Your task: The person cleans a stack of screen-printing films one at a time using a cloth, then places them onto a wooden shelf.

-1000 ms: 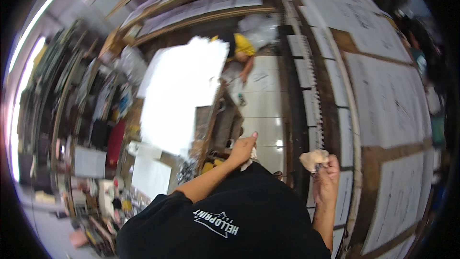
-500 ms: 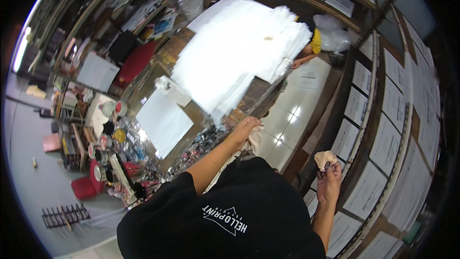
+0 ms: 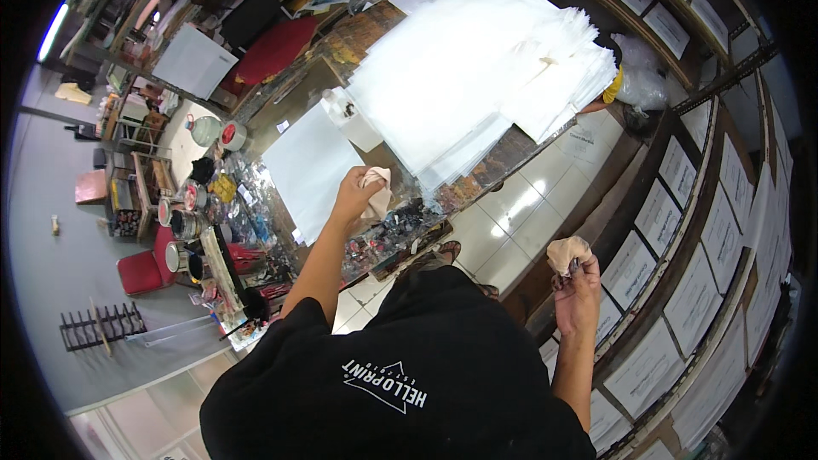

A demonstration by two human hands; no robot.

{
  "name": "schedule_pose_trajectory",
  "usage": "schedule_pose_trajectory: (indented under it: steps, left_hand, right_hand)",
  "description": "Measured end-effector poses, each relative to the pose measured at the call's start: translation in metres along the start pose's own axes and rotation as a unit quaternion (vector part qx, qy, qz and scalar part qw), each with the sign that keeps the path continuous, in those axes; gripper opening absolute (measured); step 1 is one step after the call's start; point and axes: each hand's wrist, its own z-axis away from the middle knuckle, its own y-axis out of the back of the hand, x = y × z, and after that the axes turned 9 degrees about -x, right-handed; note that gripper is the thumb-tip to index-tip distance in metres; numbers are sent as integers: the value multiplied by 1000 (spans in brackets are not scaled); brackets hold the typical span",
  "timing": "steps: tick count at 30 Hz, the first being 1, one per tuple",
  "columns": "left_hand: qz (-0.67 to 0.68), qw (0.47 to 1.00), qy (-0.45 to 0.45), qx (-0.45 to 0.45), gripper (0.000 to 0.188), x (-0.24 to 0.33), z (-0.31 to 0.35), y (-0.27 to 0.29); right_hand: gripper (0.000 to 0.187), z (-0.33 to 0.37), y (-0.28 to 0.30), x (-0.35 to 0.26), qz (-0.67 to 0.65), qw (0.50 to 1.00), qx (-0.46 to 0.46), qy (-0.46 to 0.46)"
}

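Observation:
My left hand (image 3: 349, 198) is closed on a crumpled beige cloth (image 3: 377, 196), above the table's near edge and beside the white sheet (image 3: 311, 166). Out to the right, away from the table, my right hand (image 3: 581, 296) pinches a second bunched beige cloth (image 3: 568, 252). Dark smudges show on that cloth and on the fingers under it. Beyond my left hand, a large pile of white sheets (image 3: 460, 77) covers much of the table. A small white box-like object (image 3: 354, 122) stands between the pile and the single sheet.
Racks of printed sheets (image 3: 660, 204) rise along my right side. Ink-stained clutter (image 3: 396, 230) lines the table's near edge. Cans (image 3: 183, 226) and a red chair (image 3: 145, 271) stand to the left. Past the pile, another person's yellow sleeve (image 3: 613, 89) shows.
My left hand has moved left with its cloth, from beside the table edge to over the edge near the single sheet. My right hand still holds its cloth. The whole view has shifted.

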Motion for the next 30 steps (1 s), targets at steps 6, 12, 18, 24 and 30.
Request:
schedule_pose_trajectory:
  steps: [6, 12, 18, 24, 30]
  left_hand:
    - [-230, 973, -22, -14, 37, -3, -23, 5]
    - [-390, 916, -94, 15, 56, -11, -24, -10]
    - [-218, 938, -132, 237, 85, 11, -27, 6]
    - [-298, 927, -185, 135, 119, 42, -92, 85]
    - [-209, 920, -234, 235, 120, 38, -86, 27]
  right_hand:
    - [23, -5, -15, 6, 9, 1000, 2, -3]
    - [23, 1, -24, 11, 5, 1000, 0, 19]
    - [24, 23, -15, 1, -23, 995, 56, 74]
    - [16, 49, 0, -1, -17, 990, 100, 96]
    - [18, 52, 27, -2, -35, 989, 84, 115]
